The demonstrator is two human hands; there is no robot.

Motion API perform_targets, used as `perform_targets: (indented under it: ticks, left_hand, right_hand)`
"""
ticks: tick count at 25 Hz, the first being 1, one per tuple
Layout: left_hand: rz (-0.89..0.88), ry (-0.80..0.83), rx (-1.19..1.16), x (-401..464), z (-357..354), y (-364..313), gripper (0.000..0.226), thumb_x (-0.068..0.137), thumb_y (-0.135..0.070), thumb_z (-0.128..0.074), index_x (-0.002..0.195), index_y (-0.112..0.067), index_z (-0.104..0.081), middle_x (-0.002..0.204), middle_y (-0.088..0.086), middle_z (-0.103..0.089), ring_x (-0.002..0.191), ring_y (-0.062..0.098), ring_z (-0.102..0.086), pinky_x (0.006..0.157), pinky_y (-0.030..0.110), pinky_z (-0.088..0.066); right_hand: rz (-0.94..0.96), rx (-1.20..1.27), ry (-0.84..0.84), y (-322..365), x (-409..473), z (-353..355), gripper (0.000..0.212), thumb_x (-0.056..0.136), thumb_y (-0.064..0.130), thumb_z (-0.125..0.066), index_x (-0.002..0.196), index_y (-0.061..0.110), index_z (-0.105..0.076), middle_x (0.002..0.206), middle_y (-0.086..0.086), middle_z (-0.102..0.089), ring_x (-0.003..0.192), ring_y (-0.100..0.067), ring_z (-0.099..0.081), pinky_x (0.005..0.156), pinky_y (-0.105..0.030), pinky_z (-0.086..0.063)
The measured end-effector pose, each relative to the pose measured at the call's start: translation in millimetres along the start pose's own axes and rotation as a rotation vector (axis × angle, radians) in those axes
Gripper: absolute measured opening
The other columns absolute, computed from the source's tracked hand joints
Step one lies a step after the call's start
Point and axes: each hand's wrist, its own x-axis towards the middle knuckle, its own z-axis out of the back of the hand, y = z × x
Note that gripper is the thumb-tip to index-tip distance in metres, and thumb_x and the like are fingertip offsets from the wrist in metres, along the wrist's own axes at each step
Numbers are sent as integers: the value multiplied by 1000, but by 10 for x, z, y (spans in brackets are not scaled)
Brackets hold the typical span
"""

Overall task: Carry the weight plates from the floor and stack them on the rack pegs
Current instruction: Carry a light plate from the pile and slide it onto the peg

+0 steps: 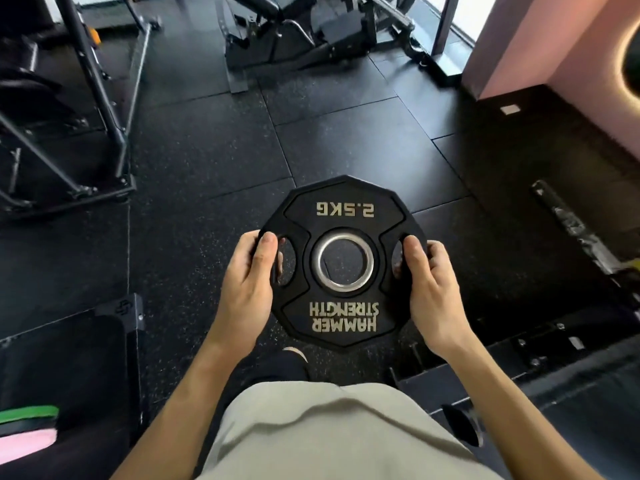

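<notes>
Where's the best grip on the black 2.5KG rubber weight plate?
Black 2.5KG rubber weight plate: grip the rim bars outside its two side cut-outs, one from each side. The left hand and right hand do so now, thumbs on top, fingers through the slots, plate lying roughly flat.

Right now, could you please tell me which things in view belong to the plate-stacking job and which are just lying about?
Part of the job:
weight plate, marked 2.5KG
left hand gripping its left edge
right hand gripping its right edge

Just lying about:
bench machine
green band
pink cloth
</notes>
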Motion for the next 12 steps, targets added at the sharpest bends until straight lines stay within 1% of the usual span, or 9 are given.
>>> perform_targets:
  ticks: [2,4,7,9,12]
  left_hand:
    - [-7,53,-15,549,-114,-26,40,99,-44,-42,86,-8,-51,78,2,-49,74,16,-45,74,37,-40]
    - [-15,107,-23,1218,-244,-45,40,98,-46,-42,87,-9,-53,79,2,-50,75,16,-47,74,37,-41]
    - [-28,212,-24,2300,-481,-100,42,95,-52,-44,89,-11,-54,80,3,-50,76,18,-46,74,40,-41]
    - [-25,281,-32,2902,-631,-184,41,91,-57,-45,89,-18,-56,81,6,-48,75,20,-44,72,44,-39]
    - [-24,415,-47,3920,-955,-354,38,88,-58,-47,88,-22,-56,81,7,-45,75,22,-40,71,44,-36]
  right_hand:
    - [2,14,-38,107,479,-73,27,101,40,-44,86,18,-47,71,4,-51,56,0,-46,54,-15,-40]
    - [13,27,-88,209,1035,-177,27,102,37,-44,88,15,-47,70,4,-51,54,2,-45,52,-12,-39]
    - [23,44,-193,381,1916,-325,28,103,35,-44,90,11,-48,64,11,-52,53,4,-46,53,-10,-38]
    - [5,64,-254,509,2372,-388,28,102,38,-44,89,13,-48,61,12,-54,55,4,-48,54,-12,-40]
    - [-16,80,-361,744,3154,-426,28,100,43,-44,89,17,-49,62,13,-57,57,4,-51,55,-14,-43]
